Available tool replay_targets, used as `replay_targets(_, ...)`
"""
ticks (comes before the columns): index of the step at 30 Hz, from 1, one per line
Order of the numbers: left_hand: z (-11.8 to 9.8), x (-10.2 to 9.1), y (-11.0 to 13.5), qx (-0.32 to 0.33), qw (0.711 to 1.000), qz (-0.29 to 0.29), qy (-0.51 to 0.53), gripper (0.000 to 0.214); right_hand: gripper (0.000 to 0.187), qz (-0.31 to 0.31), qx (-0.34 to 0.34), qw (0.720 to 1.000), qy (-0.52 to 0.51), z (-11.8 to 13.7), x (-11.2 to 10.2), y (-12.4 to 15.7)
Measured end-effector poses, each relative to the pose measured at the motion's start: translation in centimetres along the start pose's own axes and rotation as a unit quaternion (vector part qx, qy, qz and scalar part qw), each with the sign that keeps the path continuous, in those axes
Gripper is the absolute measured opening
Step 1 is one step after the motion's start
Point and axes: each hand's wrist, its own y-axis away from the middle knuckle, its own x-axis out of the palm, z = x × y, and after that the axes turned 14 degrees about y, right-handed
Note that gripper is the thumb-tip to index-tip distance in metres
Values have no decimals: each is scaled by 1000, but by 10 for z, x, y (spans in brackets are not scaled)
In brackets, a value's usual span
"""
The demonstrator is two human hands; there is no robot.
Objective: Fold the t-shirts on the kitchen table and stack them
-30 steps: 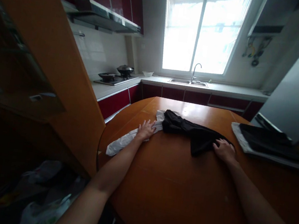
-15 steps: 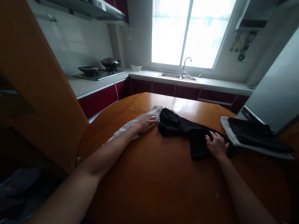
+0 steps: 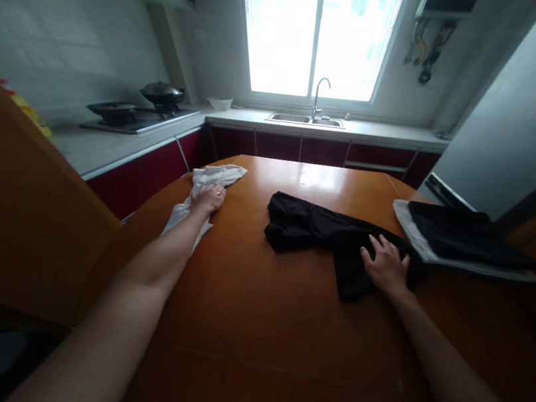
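Observation:
My left hand [image 3: 209, 197] is closed on a crumpled white cloth [image 3: 219, 172] at the left of the wooden table; the cloth spreads out on both sides of the fingers. On the right, my right hand [image 3: 385, 265] lies with its fingers apart on a black piece of clothing [image 3: 305, 223]. That black garment is loosely bunched, with one flap hanging toward me, and its right end passes under my hand. I cannot make out what kind of garment either one is.
A flat stack of black cloth [image 3: 469, 236] over white cloth [image 3: 407, 230] lies at the right on the brown table [image 3: 262, 307]. Beyond stand a counter with a sink [image 3: 305, 120], a stove with pans [image 3: 162, 94], and a large grey appliance [image 3: 527, 119] at right.
My left hand has moved left with the white cloth, away from the black garment. My right hand stays on the black garment. The view has shifted slightly.

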Motion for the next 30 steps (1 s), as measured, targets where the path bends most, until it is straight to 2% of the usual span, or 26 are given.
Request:
replay_targets(3, -6, -9, -3, -7, 997, -79, 24, 45, 55, 0, -2, 1000, 11, 3, 0, 0)
replay_targets(6, -31, -2, 4, 64, 988, -117, 79, 39, 55, -5, -2, 1000, 19, 4, -1, 0)
replay_targets(9, -68, 21, 25, 99, 988, -67, 98, 30, 55, -9, 2, 1000, 22, 7, -1, 0)
replay_targets(11, -91, 36, 46, 107, 985, 17, 131, 41, 54, -12, -1, 1000, 18, 11, -2, 3)
replay_targets(13, -109, 47, 69, 125, 971, 83, 188, 37, 53, -15, -17, 1000, 10, 18, -4, 9)
replay_targets(16, -122, 50, 101, 128, 948, 79, 280, 14, 52, -22, -72, 997, -16, 31, -8, 22)
replay_targets(20, -119, 32, 133, 97, 945, 28, 311, 9, 58, -30, -159, 984, -70, 41, -12, 32)
replay_targets(24, -114, 3, 169, 69, 933, -30, 351, 19, 58, -24, -217, 971, -102, 31, -11, 24)
replay_targets(26, -115, -11, 191, 81, 916, 22, 393, 28, 55, -52, -199, 974, -99, 19, -12, 16)
replay_targets(28, -119, -25, 209, 106, 897, 118, 413, 39, 52, -115, -123, 982, -91, 6, -15, 9)
replay_targets(30, -121, -38, 220, 134, 889, 163, 406, 44, 46, -171, -48, 980, -87, 0, -23, 8)
